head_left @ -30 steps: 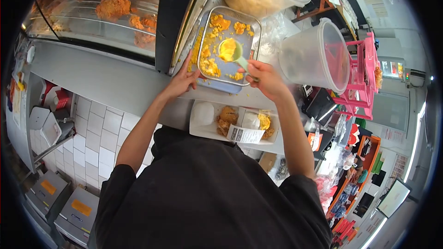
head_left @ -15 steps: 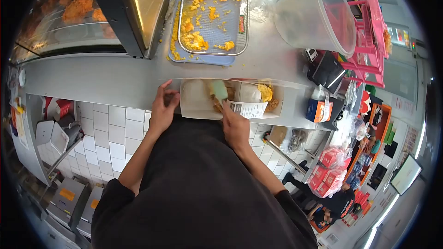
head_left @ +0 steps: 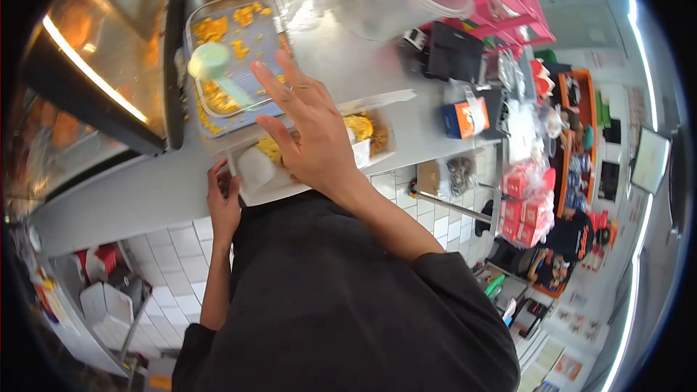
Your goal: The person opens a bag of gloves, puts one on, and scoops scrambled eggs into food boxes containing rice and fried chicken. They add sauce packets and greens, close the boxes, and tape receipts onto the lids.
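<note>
My right hand (head_left: 312, 127) is raised over the open white food box (head_left: 272, 190), fingers spread, nothing in it. Part of the box's contents is hidden behind it. Inside the box, a white mound (head_left: 256, 167) lies at the left and yellow crumbs (head_left: 359, 126) with brown food at the right. My left hand (head_left: 223, 199) is at the box's left end, fingers apart and touching its edge. A pale green scoop (head_left: 210, 62), slightly blurred, is over the wire basket (head_left: 190, 29), which holds yellow crumbs and sits on a blue-grey tray.
A glass display cabinet (head_left: 109, 94) stands at the left. Behind the counter (head_left: 131, 192) edge are a clear plastic tub (head_left: 377, 3), a pink rack (head_left: 508, 3), a black device (head_left: 454, 51) and an orange-blue box (head_left: 466, 117). A person (head_left: 570, 236) is at the far right.
The green scoop has left my right hand and the box and is now over the basket. My right hand has opened and risen. The view has turned and shifted.
</note>
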Demonstrator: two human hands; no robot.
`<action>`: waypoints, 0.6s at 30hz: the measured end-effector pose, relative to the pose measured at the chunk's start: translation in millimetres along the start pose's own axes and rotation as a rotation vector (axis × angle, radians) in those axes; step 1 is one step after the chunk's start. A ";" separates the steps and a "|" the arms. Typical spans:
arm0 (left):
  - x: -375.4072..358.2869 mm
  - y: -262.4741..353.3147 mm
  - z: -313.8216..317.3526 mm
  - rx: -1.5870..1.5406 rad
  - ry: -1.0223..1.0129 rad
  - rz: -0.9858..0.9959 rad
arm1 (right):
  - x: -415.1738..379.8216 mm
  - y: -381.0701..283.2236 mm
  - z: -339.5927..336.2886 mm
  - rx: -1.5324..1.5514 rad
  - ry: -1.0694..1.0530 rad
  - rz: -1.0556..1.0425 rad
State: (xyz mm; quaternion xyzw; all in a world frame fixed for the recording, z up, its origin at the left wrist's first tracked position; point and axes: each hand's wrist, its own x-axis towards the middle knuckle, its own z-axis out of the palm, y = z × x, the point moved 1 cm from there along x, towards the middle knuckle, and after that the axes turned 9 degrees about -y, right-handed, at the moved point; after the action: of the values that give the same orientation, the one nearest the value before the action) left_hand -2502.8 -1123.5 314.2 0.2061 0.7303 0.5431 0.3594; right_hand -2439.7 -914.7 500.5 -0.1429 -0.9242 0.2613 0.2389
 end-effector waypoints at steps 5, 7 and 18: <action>-2.1 -17.3 2.5 0.083 0.072 0.025 | -54.9 44.0 -75.3 0.129 0.180 0.349; -8.7 6.7 9.0 0.096 0.143 -0.026 | -86.4 71.4 -105.9 -0.006 0.228 0.507; -52.8 34.6 28.5 0.209 0.518 -0.064 | -33.7 112.8 -157.9 0.331 -0.235 0.345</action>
State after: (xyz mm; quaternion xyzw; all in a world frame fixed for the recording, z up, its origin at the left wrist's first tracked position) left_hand -2449.9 -1130.4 358.4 0.0732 0.8561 0.4877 0.1545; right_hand -2314.0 -769.5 544.3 -0.2259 -0.8522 0.4607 0.1022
